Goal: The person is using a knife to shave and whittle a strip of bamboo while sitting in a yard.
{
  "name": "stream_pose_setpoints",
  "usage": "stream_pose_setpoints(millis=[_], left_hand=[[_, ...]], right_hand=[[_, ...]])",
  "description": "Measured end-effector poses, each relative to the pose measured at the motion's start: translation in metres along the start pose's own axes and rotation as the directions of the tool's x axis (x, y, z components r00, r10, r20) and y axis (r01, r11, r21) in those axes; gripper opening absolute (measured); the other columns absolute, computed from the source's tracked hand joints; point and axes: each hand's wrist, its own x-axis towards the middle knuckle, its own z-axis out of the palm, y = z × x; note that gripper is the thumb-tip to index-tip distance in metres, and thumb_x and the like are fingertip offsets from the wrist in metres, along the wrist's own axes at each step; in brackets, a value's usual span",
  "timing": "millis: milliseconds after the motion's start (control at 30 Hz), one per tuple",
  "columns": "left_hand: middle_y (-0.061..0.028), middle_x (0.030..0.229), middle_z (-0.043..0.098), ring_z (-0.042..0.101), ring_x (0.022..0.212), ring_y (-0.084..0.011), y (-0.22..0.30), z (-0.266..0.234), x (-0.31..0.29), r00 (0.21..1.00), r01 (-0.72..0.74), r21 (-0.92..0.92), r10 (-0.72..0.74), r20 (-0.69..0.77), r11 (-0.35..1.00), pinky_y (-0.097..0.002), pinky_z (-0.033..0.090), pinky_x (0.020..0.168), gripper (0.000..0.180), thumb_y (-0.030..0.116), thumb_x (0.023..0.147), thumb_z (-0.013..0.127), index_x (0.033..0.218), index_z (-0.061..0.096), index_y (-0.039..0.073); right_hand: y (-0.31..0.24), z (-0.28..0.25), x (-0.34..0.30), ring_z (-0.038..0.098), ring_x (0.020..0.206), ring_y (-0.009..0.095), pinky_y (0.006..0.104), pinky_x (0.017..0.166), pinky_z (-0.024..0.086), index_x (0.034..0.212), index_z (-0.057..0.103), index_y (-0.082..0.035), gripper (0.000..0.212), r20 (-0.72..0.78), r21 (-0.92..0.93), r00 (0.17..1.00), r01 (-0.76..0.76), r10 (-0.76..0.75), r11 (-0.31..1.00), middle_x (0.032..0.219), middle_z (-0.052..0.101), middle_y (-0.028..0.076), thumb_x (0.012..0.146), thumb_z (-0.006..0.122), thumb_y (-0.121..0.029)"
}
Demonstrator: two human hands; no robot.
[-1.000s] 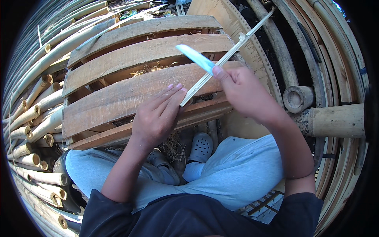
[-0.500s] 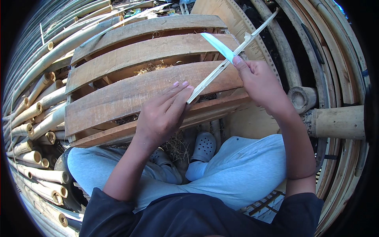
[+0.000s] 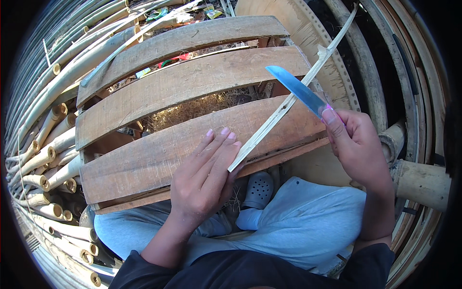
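My left hand (image 3: 204,176) rests over the near edge of a slatted wooden table (image 3: 192,79), pinching the near end of a long pale bamboo strip (image 3: 269,124) at its index finger; the thumb is hidden beneath. From there the strip slants up to the far right, past the table's end, with a curled sliver on it. A knife (image 3: 297,90) is gripped in my right hand (image 3: 353,139), just right of the strip. Its bluish blade points to the far left and crosses over the strip; I cannot tell whether it touches. Little of the pink handle shows.
Stacked bamboo poles (image 3: 53,154) crowd the left side. A plywood panel (image 3: 315,38) with a row of holes lies beyond the table's right end. Thick bamboo (image 3: 423,183) and long planks line the right. Shavings (image 3: 192,111) show between the slats, above my legs.
My right hand has moved right and nearer with the knife, and more of the blade shows. The strip's near end sits lower in view. The whole view has shifted slightly.
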Motion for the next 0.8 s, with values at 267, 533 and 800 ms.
stream_pose_setpoints(millis=[267,533,800], left_hand=[[-0.0227,0.114,0.074,0.069,0.117,-0.0376,-0.003,-0.002,-0.005,0.997,0.065,-0.039,-0.063,0.042,0.997,-0.0514,0.052,0.105,0.030,0.000,0.086,0.073,0.114,0.071,-0.007],[-0.0201,0.119,0.073,0.067,0.121,-0.0361,-0.006,-0.007,-0.011,0.999,0.022,-0.142,-0.029,-0.046,0.990,-0.0508,0.048,0.111,0.031,-0.005,0.087,0.067,0.119,0.070,-0.006],[-0.0184,0.126,0.071,0.066,0.122,-0.0345,0.000,-0.015,-0.014,0.998,-0.024,-0.121,0.017,-0.060,0.992,-0.0490,0.047,0.112,0.032,-0.002,0.092,0.066,0.123,0.069,-0.001]], right_hand=[[-0.003,0.004,-0.008,0.034,0.050,0.000,0.0206,0.045,0.025,0.077,0.053,-0.008,0.042,-0.043,0.097,0.995,-0.089,0.094,0.991,0.059,0.041,-0.009,0.110,0.052,-0.034],[0.018,0.022,-0.038,0.035,0.050,0.000,0.0213,0.044,0.025,0.080,0.052,-0.008,0.042,-0.120,0.033,0.993,0.026,-0.022,0.999,0.062,0.042,-0.008,0.110,0.050,-0.036],[0.022,0.022,-0.063,0.046,0.062,0.008,0.0281,0.058,0.040,0.089,0.060,-0.002,0.036,-0.081,0.234,0.996,-0.016,0.036,0.972,0.068,0.051,-0.002,0.110,0.050,-0.029]])
